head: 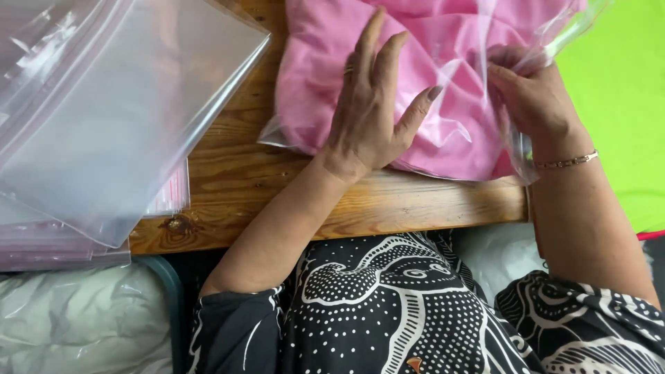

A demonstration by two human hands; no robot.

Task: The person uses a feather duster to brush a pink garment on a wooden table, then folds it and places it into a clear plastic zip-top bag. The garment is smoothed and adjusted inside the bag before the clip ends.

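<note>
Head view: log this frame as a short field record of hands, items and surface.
surface: wooden table
left hand: flat, fingers spread, pressing on the pink cloth
right hand: fingers pinching the edge of the clear plastic bag
cloth state: inside the bag
other items: stack of clear zip bags at left; green sheet at right
worn: bracelet on right wrist

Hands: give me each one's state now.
Left hand: open, flat on the bagged pink cloth.
Right hand: closed, pinching the clear bag edge.
</note>
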